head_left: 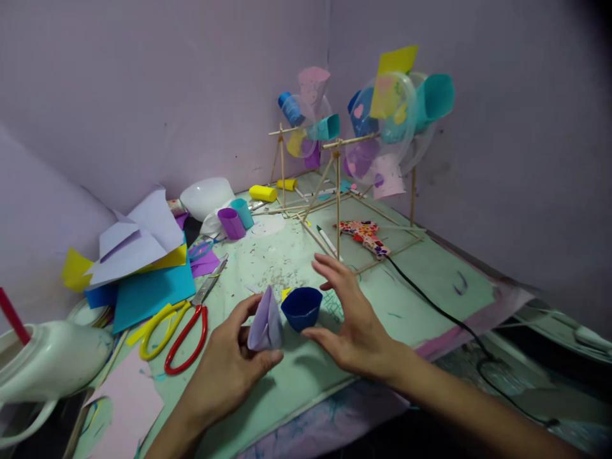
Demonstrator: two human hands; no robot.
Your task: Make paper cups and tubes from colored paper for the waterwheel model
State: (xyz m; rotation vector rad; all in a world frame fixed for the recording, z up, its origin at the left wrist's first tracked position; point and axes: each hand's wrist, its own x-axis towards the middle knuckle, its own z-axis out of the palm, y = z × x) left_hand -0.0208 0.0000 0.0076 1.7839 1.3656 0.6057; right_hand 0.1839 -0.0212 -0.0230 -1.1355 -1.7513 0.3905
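Note:
My left hand [234, 357] grips a folded lilac paper piece [266, 325] between thumb and fingers, low over the green table cover [272, 395]. Just right of it is a small dark blue paper cup [302, 310], its opening facing up. My right hand [351, 319] is spread around the right side of this cup, fingers apart and thumb near its lower edge. Whether the thumb touches the cup is hard to tell.
Scissors [186, 338] lie left of my hands, near stacked colored paper [153, 287] and a white pitcher [57, 357]. Behind stand two stick-framed wheels with paper cups [435, 99]. A patterned glue gun [366, 237] with a black cord lies at right.

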